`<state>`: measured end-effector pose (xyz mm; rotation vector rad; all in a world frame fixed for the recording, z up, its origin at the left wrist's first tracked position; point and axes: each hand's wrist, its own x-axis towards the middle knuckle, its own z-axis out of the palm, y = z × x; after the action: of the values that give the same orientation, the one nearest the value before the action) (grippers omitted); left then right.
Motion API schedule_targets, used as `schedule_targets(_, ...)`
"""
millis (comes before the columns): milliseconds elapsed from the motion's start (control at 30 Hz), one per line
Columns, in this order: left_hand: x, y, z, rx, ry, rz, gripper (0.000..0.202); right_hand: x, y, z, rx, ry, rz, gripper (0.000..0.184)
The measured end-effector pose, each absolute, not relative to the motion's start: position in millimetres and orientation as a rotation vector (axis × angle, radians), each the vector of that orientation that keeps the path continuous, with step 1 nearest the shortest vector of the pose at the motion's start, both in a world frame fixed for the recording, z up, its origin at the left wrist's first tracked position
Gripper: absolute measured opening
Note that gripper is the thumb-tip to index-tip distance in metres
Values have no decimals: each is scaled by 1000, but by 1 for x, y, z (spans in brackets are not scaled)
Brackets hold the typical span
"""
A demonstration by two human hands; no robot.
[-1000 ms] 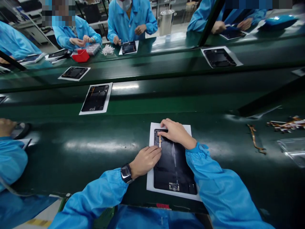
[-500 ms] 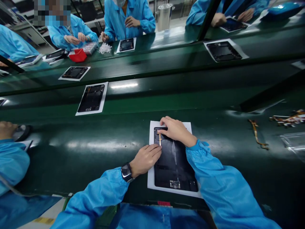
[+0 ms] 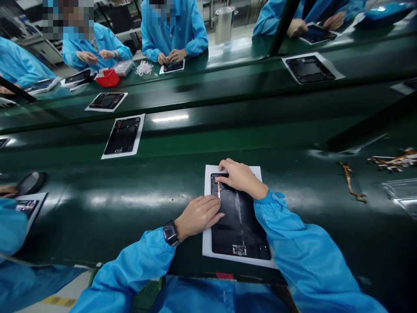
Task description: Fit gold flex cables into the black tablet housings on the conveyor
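Note:
A black tablet back panel (image 3: pixel 239 226) lies on a white sheet (image 3: pixel 208 248) on the dark green bench in front of me. A thin orange flex cable (image 3: pixel 219 190) runs down its upper left part. My left hand (image 3: pixel 198 214) lies on the panel's left edge, fingers stretched flat with the tips at the cable's lower end. My right hand (image 3: pixel 240 177) rests curled over the panel's top, its forefinger pressing at the cable's upper end. Neither hand grips anything. A dark watch (image 3: pixel 170 232) is on my left wrist.
More panels on white sheets (image 3: pixel 123 135) (image 3: pixel 309 68) lie on the belt beyond. Loose orange flex cables (image 3: pixel 351 184) (image 3: pixel 394 160) and a clear tray (image 3: pixel 402 193) lie at the right. People in blue coats work opposite; a red tray (image 3: pixel 108 78) stands there. Another person's sleeve (image 3: pixel 11 226) is at left.
My left fingertips have slid slightly down and right along the cable. The panels on the far belt have shifted a little. The neighbour's hand at left has drawn back.

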<state>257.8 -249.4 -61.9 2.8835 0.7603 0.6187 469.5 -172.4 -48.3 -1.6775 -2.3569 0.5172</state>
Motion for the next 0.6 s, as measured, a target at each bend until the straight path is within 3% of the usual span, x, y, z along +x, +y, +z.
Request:
schedule_targets(133,253,-242,-62,2821,800,614,26,480,-174,-25,-1561,-2351,634,14)
schedule_targets(300,251,-238,-57,2801,760,395,26,488,-184,13,-1486,-2408,859,33)
schedule_targets(600,241,-244,-46,2729,677,244,33,478,-190,17,-1478,-2392,1102,18)
